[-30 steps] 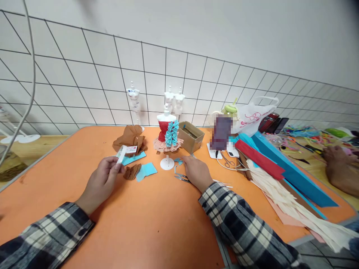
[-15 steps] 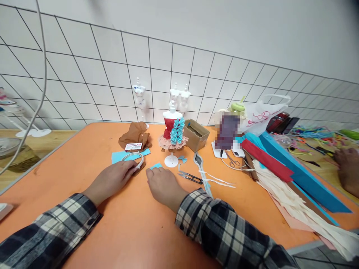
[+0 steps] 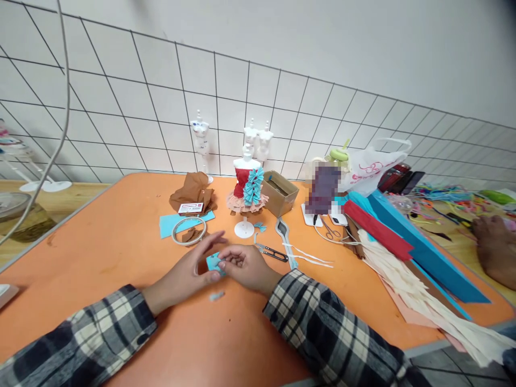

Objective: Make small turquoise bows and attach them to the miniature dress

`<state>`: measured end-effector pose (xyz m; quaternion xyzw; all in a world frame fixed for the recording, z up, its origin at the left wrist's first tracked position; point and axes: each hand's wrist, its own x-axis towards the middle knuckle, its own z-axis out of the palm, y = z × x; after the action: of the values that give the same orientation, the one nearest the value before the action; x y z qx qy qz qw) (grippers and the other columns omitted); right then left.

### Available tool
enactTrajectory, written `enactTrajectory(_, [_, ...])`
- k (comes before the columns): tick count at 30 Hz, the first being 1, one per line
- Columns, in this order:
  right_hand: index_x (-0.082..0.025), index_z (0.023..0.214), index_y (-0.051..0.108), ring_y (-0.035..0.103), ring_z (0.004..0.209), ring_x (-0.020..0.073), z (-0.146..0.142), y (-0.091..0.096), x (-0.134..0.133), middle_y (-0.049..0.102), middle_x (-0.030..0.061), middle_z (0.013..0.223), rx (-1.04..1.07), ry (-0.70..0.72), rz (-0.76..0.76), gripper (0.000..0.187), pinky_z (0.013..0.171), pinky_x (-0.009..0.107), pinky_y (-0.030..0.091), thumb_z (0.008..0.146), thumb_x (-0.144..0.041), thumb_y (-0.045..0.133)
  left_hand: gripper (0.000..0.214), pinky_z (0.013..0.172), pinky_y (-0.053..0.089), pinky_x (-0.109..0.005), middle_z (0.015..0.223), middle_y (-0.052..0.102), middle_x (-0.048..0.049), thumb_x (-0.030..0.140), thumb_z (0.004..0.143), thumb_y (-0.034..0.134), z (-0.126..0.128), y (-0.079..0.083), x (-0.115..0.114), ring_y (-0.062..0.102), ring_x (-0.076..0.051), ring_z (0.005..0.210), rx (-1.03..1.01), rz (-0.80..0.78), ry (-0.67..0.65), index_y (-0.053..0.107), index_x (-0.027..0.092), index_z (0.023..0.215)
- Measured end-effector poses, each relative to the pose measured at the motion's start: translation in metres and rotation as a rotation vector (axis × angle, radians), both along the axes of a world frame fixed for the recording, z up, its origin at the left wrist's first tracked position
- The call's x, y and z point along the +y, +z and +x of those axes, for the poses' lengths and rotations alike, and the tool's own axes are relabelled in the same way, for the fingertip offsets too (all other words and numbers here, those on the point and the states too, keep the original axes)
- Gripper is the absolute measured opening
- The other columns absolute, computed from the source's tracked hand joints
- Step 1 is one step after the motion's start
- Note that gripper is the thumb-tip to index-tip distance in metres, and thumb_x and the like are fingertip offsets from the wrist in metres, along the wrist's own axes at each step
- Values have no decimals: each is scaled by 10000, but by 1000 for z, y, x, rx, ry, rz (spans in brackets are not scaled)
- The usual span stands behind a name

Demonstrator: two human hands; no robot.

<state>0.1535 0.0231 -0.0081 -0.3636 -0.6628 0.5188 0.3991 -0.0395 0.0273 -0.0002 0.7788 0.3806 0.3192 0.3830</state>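
Observation:
A small piece of blue crepe paper (image 3: 213,263) is pinched between my left hand (image 3: 192,271) and my right hand (image 3: 246,266) just above the orange table (image 3: 121,236). Both hands have fingers closed on it. A tiny blue scrap (image 3: 216,296) lies on the table below them. Behind stands a small white mannequin (image 3: 245,188) dressed in red, blue ruffles and a pink skirt. A tape roll (image 3: 189,231) lies flat to the left of it, around a brown scrap. Thread snips (image 3: 273,252) lie to the right of my hands.
Brown crumpled paper (image 3: 192,192), a blue sheet (image 3: 171,222) and a cardboard box (image 3: 281,193) sit at the back. Rolls of blue, red and cream crepe paper (image 3: 403,242) fill the right side. Another person's hand (image 3: 494,250) rests at far right. A wire grid (image 3: 161,107) lines the wall.
My left hand let go of the tape roll, which now lies on the table. Both hands came together in front of me and picked up the blue paper piece.

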Motion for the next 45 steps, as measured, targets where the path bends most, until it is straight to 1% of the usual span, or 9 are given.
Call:
enactTrajectory(4, [-156, 886, 670, 380, 489, 71, 5, 3, 1, 459, -63, 573, -60, -128, 81, 168, 479, 198, 300, 793, -276, 598, 510, 700, 528, -291, 949, 657, -67, 556, 771, 667, 22, -6, -5, 633, -220, 837, -51, -220, -1, 557, 173, 1091])
enactTrajectory(8, [-157, 869, 656, 385, 504, 85, 10, 0, 10, 394, -72, 557, -112, -222, 96, 165, 494, 205, 299, 817, -293, 578, 409, 482, 400, -209, 616, 518, 33, 549, 776, 660, 21, -3, -7, 481, -109, 529, -31, -397, -11, 517, 168, 732])
enactTrajectory(13, [-215, 1217, 562, 506, 607, 117, 33, 22, 12, 520, -52, 662, -441, -203, 234, 375, 586, 216, 356, 868, -352, 566, 419, 479, 410, -215, 584, 534, 35, 559, 765, 672, 12, 4, -6, 485, -106, 504, -120, -520, 113, 530, 168, 718])
enactTrajectory(17, [-230, 971, 661, 602, 795, 183, 72, 47, 15, 664, 33, 850, -1027, -367, 318, 244, 657, 263, 361, 915, -402, 496, 434, 426, 391, -205, 577, 534, 35, 569, 719, 713, 7, 3, 0, 469, -100, 472, -244, -623, 173, 556, 165, 733])
enactTrajectory(20, [-222, 891, 684, 615, 887, 210, 91, 47, 21, 682, 56, 949, -1237, -297, 272, 255, 677, 273, 384, 884, -439, 551, 426, 420, 365, -182, 577, 518, 32, 549, 722, 723, 5, -3, 4, 448, -81, 475, -337, -645, 144, 579, 148, 703])
enactTrajectory(31, [-220, 1051, 678, 611, 938, 182, 79, 33, 29, 690, 47, 995, -1110, -344, 489, 248, 712, 266, 392, 955, -265, 454, 426, 350, 368, -168, 546, 478, 63, 594, 779, 645, 13, -1, 3, 424, -72, 403, -352, -535, 356, 567, 175, 782])
enactTrajectory(36, [-189, 857, 679, 598, 785, 166, 62, 34, -1, 673, 37, 825, -1051, -125, 559, 221, 651, 277, 355, 919, -304, 501, 398, 341, 362, -174, 544, 522, 53, 578, 822, 600, 11, -2, 4, 461, -84, 391, -372, -514, 353, 544, 187, 773])
enactTrajectory(40, [-269, 1057, 666, 589, 771, 153, 32, 28, -33, 657, 7, 862, -900, 385, 747, 225, 600, 277, 326, 914, -357, 517, 365, 359, 358, -170, 554, 539, 52, 543, 825, 619, 11, -3, 5, 469, -77, 399, -410, -521, 367, 571, 181, 803])
enactTrajectory(45, [-227, 1004, 638, 591, 734, 136, 13, 11, -45, 649, 14, 960, -980, 444, 646, 227, 540, 263, 315, 956, -394, 492, 357, 392, 404, -174, 593, 561, 46, 528, 816, 642, 10, -4, 6, 503, -81, 433, -460, -590, 349, 591, 178, 860])
